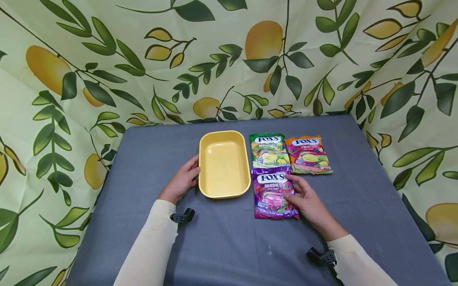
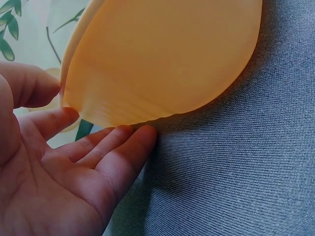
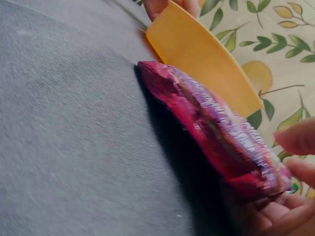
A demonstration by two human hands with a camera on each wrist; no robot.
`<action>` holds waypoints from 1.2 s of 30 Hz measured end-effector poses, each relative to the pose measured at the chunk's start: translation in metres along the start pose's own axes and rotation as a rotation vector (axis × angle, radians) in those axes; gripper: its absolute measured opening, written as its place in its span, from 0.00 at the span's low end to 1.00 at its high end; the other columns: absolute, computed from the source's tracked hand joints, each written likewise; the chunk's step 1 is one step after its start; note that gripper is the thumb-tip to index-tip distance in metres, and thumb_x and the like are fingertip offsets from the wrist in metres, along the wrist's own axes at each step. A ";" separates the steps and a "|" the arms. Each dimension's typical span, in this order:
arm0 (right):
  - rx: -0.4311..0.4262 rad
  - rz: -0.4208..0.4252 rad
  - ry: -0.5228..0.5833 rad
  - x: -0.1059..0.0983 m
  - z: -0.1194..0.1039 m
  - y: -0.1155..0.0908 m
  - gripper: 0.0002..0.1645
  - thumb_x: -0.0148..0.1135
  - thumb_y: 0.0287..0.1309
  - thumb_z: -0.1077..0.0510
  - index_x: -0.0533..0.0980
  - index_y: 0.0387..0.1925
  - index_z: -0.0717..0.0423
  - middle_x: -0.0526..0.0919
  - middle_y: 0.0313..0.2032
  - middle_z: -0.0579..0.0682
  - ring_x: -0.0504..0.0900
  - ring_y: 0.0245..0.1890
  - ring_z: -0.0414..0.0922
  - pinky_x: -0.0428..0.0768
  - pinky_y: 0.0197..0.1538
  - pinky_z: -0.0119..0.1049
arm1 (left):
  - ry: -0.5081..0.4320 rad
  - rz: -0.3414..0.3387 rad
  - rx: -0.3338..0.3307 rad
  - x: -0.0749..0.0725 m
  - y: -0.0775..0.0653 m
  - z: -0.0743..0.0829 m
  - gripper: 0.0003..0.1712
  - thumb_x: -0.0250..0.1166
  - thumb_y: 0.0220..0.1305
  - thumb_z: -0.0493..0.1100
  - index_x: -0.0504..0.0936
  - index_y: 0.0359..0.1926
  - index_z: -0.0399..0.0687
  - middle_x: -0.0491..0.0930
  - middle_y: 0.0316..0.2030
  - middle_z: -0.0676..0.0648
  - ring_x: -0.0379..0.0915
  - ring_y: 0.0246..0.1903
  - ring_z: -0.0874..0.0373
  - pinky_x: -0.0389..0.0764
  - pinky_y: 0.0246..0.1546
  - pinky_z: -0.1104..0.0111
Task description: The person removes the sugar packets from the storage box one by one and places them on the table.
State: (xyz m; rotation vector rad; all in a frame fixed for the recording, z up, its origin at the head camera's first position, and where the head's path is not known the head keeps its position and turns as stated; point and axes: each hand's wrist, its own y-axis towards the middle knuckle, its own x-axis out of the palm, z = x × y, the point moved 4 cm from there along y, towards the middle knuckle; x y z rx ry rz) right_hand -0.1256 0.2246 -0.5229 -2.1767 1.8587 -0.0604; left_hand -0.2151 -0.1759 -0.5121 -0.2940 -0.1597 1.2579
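Note:
A yellow rectangular tray (image 1: pixel 224 191) stands on the table left of the candy bags. My left hand (image 1: pixel 181 180) holds its left side, the thumb (image 2: pixel 37 88) up at the rim and the other fingers against the lower wall. With my right hand (image 1: pixel 307 200) I grip the right edge of a purple berries candy bag (image 1: pixel 265 198). In the right wrist view that bag (image 3: pixel 206 128) shows from its side, with some fingers under its near end. A green spring tea candy bag (image 1: pixel 269 153) lies just behind it, its lower edge meeting the purple one.
An orange fruits candy bag (image 1: pixel 309 157) lies right of the green one. Grey cloth covers the table (image 1: pixel 222 242). Behind and at both sides hangs a leaf-and-fruit patterned curtain (image 1: pixel 214 51). Each wrist wears a black band (image 1: pixel 183 215).

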 end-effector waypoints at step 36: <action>-0.274 0.176 -0.701 0.006 -0.079 0.053 0.44 0.70 0.76 0.48 0.63 0.82 0.60 0.67 0.76 0.66 0.66 0.75 0.66 0.68 0.71 0.70 | 0.366 0.103 0.027 0.005 -0.002 0.016 0.42 0.55 0.86 0.56 0.52 0.88 0.45 0.56 0.84 0.39 0.56 0.80 0.42 0.61 0.76 0.45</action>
